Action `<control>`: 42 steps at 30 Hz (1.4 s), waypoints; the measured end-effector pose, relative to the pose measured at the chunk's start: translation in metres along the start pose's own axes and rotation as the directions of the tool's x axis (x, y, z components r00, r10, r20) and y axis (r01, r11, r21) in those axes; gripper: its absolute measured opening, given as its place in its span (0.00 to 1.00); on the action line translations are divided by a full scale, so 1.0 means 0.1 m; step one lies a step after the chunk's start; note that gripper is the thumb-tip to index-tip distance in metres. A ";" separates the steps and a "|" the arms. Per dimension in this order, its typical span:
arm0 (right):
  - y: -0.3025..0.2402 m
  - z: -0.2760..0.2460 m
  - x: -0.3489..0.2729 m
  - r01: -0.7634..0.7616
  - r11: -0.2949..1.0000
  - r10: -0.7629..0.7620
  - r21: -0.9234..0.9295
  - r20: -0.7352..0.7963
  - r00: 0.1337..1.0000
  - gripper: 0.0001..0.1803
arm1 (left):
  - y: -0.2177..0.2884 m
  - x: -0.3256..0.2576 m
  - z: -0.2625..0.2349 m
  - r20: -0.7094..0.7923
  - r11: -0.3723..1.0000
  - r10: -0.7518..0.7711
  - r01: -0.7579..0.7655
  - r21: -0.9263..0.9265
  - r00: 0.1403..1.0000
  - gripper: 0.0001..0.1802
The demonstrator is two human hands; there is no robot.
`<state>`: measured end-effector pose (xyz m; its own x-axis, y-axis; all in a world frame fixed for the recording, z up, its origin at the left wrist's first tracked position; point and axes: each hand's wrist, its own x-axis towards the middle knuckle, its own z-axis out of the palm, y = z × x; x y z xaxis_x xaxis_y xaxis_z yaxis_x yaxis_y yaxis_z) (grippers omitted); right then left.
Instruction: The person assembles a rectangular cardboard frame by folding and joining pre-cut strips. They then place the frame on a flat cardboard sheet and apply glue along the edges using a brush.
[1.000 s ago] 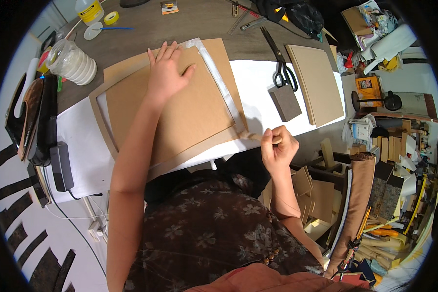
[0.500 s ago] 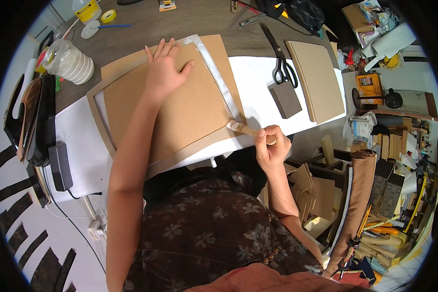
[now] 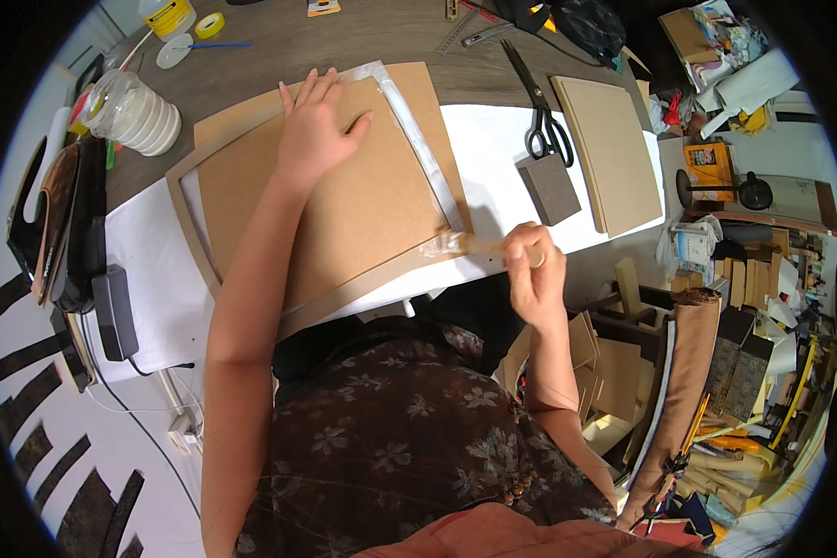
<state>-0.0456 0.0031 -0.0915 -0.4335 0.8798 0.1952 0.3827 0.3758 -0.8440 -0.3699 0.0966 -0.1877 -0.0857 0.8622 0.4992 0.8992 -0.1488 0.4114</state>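
My left hand (image 3: 320,130) lies with fingers spread on a brown board (image 3: 344,214), over its far part. Under this board a larger board shows as a border, with a wet whitish strip (image 3: 417,139) along its right side. My right hand (image 3: 536,270) is closed round the wooden handle of a flat brush (image 3: 474,245). The brush's bristles touch the border near the board's near right corner, where a whitish smear shows. Motion blurs the brush a little. Another brown sheet (image 3: 428,88) sticks out beneath at the far side.
Black scissors (image 3: 539,112), a dark grey block (image 3: 551,189) and stacked boards (image 3: 614,153) lie to the right on white paper (image 3: 479,139). A ribbed jar of white stuff (image 3: 139,116) and a black iron-like object (image 3: 70,223) stand left. Shelves of scraps fill the far right.
My right hand has moved slightly right and up, and the brush has swung flatter. Fresh whitish wetness shows on the border's near right corner. My left hand stays put.
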 end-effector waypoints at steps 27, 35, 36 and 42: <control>-0.12 0.22 0.08 -0.072 0.935 0.009 -0.347 -0.179 0.984 0.07 | 0.01 0.00 -0.01 -0.003 1.000 0.002 -0.002 -0.014 1.000 0.33; -0.21 0.22 0.09 0.114 0.950 -0.118 -0.291 0.005 0.993 0.06 | 0.00 0.01 0.00 0.021 1.000 -0.004 0.003 0.010 1.000 0.33; -0.22 0.22 0.09 0.023 0.930 -0.082 -0.368 -0.146 0.986 0.07 | 0.00 0.01 0.01 0.018 1.000 0.002 -0.002 0.008 1.000 0.33; -0.19 0.20 0.09 0.273 0.928 -0.323 -0.254 -0.182 0.929 0.06 | -0.01 0.00 0.02 0.020 1.000 -0.014 0.014 0.008 1.000 0.34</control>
<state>-0.0732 -0.0023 -0.0834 -0.3781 0.7488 0.5444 0.4438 0.6627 -0.6032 -0.3699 0.0978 -0.1894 -0.0898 0.8735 0.4785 0.9015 -0.1329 0.4118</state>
